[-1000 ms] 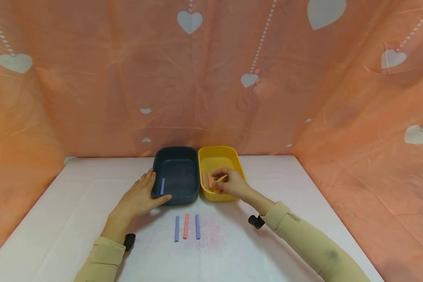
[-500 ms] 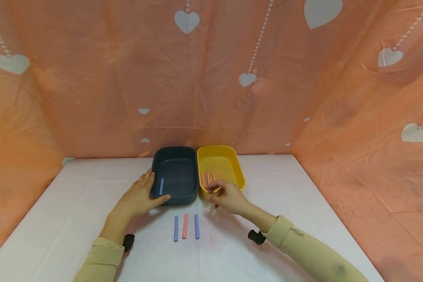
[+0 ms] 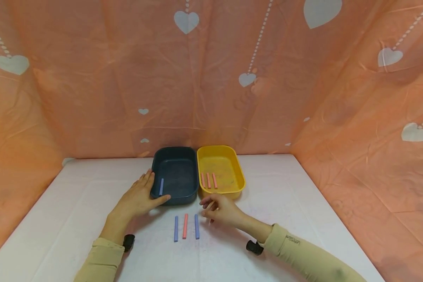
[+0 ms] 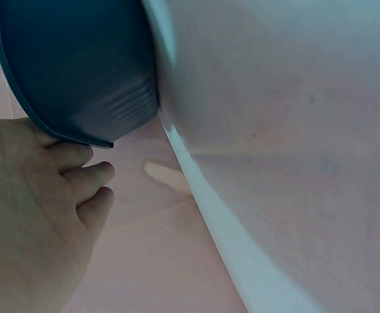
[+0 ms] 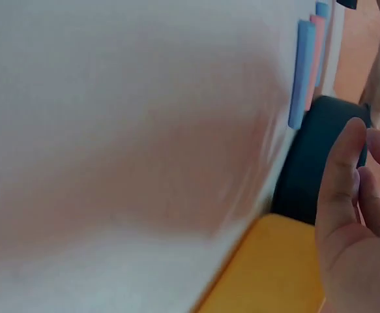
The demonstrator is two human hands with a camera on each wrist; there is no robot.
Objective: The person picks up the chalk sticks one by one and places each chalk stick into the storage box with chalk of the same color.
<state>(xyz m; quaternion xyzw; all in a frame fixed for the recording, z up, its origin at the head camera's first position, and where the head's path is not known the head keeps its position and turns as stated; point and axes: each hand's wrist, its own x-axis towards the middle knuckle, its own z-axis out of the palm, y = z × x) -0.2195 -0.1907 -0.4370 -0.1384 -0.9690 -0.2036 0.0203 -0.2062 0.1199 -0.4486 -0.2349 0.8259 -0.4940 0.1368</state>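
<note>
My left hand (image 3: 140, 194) rests on the left front corner of a dark blue tray (image 3: 178, 170), fingers along its left side and thumb on the front rim. One blue chalk stick (image 3: 161, 187) lies inside that tray. Beside it, a yellow tray (image 3: 223, 159) holds three pink chalk sticks (image 3: 208, 181). My right hand (image 3: 221, 209) hovers in front of the yellow tray, holding nothing, fingers loosely bent. Just left of its fingertips lies a blue chalk stick (image 3: 197, 226), in a row with a pink chalk stick (image 3: 185, 226) and another blue chalk stick (image 3: 176, 229).
A white cloth (image 3: 155, 258) covers the table. Orange curtains (image 3: 218, 109) with heart prints close off the back and sides, right behind the trays. The two trays stand side by side against the back curtain.
My right hand has let go of a third pink chalk stick in the yellow tray and has come back toward the row on the table. The left hand stays in place.
</note>
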